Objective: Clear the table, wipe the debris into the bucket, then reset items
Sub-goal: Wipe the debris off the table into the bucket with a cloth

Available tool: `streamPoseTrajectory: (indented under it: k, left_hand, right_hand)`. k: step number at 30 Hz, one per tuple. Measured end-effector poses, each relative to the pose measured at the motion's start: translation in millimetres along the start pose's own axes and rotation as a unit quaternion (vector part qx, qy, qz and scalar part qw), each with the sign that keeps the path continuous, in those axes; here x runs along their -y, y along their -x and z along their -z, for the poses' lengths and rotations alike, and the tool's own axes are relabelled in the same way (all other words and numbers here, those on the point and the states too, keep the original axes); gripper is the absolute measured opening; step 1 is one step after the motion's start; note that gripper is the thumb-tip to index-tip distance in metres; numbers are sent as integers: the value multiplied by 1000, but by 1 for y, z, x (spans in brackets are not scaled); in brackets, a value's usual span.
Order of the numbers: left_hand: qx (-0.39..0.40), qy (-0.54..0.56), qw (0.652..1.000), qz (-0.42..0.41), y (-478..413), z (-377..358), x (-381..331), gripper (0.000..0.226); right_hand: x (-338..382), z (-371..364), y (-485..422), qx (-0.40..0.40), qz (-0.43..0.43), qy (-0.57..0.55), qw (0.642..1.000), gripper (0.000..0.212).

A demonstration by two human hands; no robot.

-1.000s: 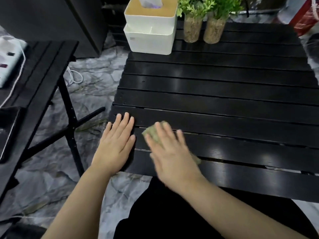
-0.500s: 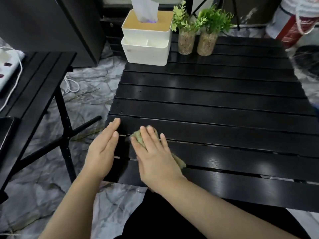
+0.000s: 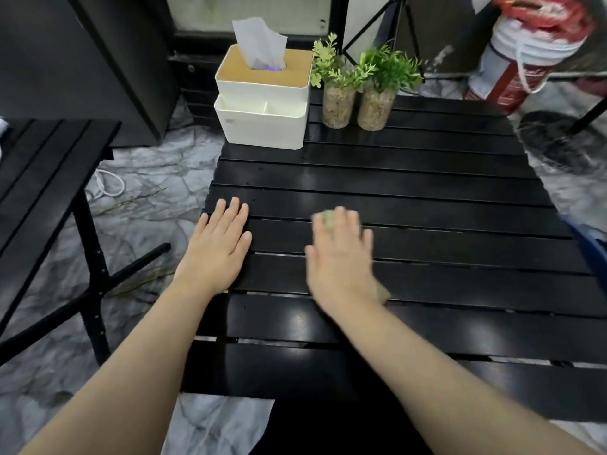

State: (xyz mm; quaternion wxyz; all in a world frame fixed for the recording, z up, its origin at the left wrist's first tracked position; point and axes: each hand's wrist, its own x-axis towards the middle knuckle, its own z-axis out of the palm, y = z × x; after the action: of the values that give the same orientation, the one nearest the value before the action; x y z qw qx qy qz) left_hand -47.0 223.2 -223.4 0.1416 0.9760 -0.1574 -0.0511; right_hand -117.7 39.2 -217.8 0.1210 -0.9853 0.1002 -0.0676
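Note:
A black slatted table fills the middle of the view. My right hand presses flat on a greenish cloth, which shows only beyond my fingertips and by my wrist; the hand is blurred. My left hand lies flat and open on the table's left edge, fingers spread, holding nothing. At the table's far edge stand a white tissue box organiser and two small potted plants. A blue rim shows at the table's right edge.
A second black slatted table stands to the left with its legs on the marbled floor. A white and red bucket sits at the back right. A dark cabinet stands at the back left. A white cable lies on the floor.
My right hand has slid the cloth to the right, away from my left hand. My left hand has settled flat on the table edge. The view has tilted up, showing more of the back.

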Motion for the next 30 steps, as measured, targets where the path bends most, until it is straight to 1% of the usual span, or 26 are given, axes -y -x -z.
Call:
streamPoseTrajectory:
  k: [2, 3, 5, 7, 9, 11, 12, 13, 14, 15, 17, 19, 21, 22, 24, 25, 26, 28, 29, 30]
  left_hand:
    - [-4, 1, 1000, -4, 0, 0, 1, 57]
    - [-4, 3, 1000, -6, 0, 1, 1, 60]
    - [-2, 1, 1000, -8, 1, 0, 2, 56]
    - [3, 3, 1000, -6, 0, -1, 3, 52]
    - [-2, 4, 1000, -9, -1, -2, 4, 51]
    - [-10, 2, 1000, -16, 0, -3, 4, 57]
    - [-10, 2, 1000, -17, 1, -3, 3, 60]
    - [-7, 4, 1000, -15, 0, -3, 2, 60]
    - [-6, 10, 1000, -9, -1, -1, 0, 58]
    - [-11, 23, 1000, 0, -3, 3, -2, 54]
    - [-31, 55, 998, 12, -16, 16, -2, 45]
    - [-44, 71, 996, 12, -39, 28, -1, 43]
    - [-32, 80, 996, -1, -65, 32, -3, 45]
    - [-18, 83, 996, -10, -77, 31, -6, 47]
    - [9, 56, 998, -29, -93, 23, -10, 50]
    - [17, 29, 999, -33, -97, 18, -10, 51]
    - [19, 6, 999, -34, -99, 14, -10, 51]
    - [11, -16, 999, -36, -102, 9, -8, 52]
    - [7, -21, 999, -37, -103, 8, -7, 52]
    - [6, -25, 999, -38, -103, 6, -7, 52]
  right_hand:
    - [49, -9, -7, 40, 87, -18, 995, 53]
    - [59, -8, -9, 65, 109, -32, 991, 52]
    - [44, -4, -12, 86, 119, -56, 988, 52]
    - [-3, 7, -10, 67, 68, -56, 994, 53]
    - [-67, 25, -4, 34, -33, -25, 999, 53]
    - [-118, 46, 3, 12, -151, -13, 988, 51]
    - [-131, 51, 6, 9, -188, -18, 982, 50]
    - [-132, 50, 6, 10, -206, -21, 978, 51]
    - [-123, 44, 3, 13, -202, -17, 979, 54]
    - [-105, 37, 0, 18, -177, -6, 984, 59]
    - [-56, 18, -14, 28, -76, 4, 997, 64]
    - [-4, 2, -35, 54, 15, -9, 998, 60]
    - [32, -3, -54, 87, 63, -16, 994, 55]
    - [37, -3, -60, 94, 79, -18, 992, 53]
    - [16, -3, -70, 91, 90, -18, 992, 51]
    - [-7, 1, -73, 72, 73, -6, 995, 50]
    - [-37, 7, -76, 46, 35, 12, 998, 50]
    - [-98, 24, -81, 18, -100, 31, 994, 51]
    - [-121, 31, -84, 19, -172, 19, 985, 51]
    - [-131, 34, -87, 15, -219, 14, 976, 51]
